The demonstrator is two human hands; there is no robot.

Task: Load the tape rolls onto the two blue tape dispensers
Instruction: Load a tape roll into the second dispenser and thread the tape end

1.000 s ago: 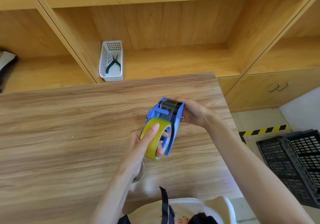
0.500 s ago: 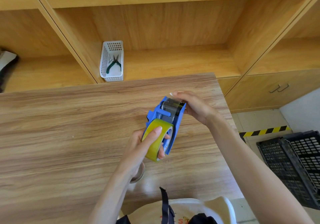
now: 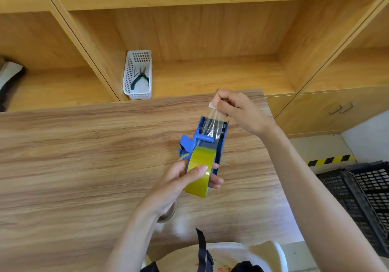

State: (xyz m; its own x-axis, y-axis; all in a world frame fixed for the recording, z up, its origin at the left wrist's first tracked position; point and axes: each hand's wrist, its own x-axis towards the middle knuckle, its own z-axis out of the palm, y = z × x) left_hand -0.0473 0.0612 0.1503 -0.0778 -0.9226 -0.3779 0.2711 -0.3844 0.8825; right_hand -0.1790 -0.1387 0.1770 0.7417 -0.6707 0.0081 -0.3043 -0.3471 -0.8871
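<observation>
We have the blue tape dispenser [image 3: 207, 143] up off the desk [image 3: 84, 156], raised over its right half, with the yellowish tape roll [image 3: 200, 171] already seated at the near end. Our left hand [image 3: 179, 183] is clenched around the roll and the dispenser body together, thumb lying across the roll's face. Our right hand [image 3: 235, 107] pinches the free tape end [image 3: 211, 105] between fingertips just beyond the dispenser's far mouth, and a clear strip [image 3: 212, 122] runs from there back over the roller.

We judge the dispenser light and stiff, easy to carry in 1 hand; the roll is firm, with a glossy face that may slip, so the grip belongs on the plastic frame and the roll's sides. The film is thin, soft and sticky on 1 face; it will likely crease or cling to itself if it goes slack, so we should hold only its tip and keep it taut. The far mouth probably carries a cutting blade, so fingers are best kept clear.

The desk's right edge lies close beside our right forearm, with black crates [image 3: 357, 198] on the floor beyond. Open desk spreads to the left. A 2nd roll-like object [image 3: 168, 215] sits half hidden under our left wrist; we cannot tell what it is. A white basket with pliers [image 3: 139, 76] stands on the shelf, well apart.
</observation>
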